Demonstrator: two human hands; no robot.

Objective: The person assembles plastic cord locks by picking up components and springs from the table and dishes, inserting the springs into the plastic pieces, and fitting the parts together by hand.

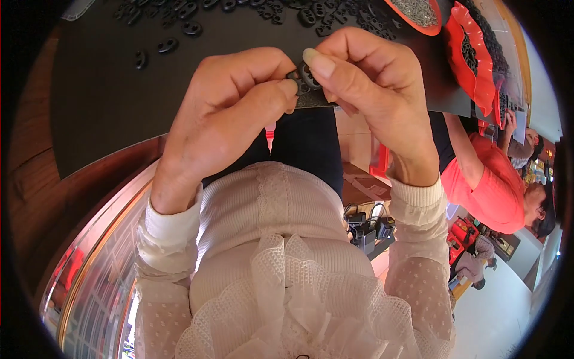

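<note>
Over the near edge of the black work surface [119, 107], my two hands meet fingertip to fingertip. My left hand [224, 116] pinches a small black plastic piece between thumb and forefinger; only part of it shows. Between the thumb and fingers of my right hand [376, 81] is a small black oval cord lock piece [308, 76] with holes, tilted and close against the left hand's piece. Whether the two pieces are joined is hidden by my fingers. Several loose black two-hole cord lock pieces [191, 28] lie beyond my hands.
At the far right stand a red bowl [439, 18] of small silvery metal parts and a red wavy-rimmed dish [487, 90] holding small dark parts. A heap of black parts [487, 36] lies beside it. A person in a red shirt [490, 185] sits to the right.
</note>
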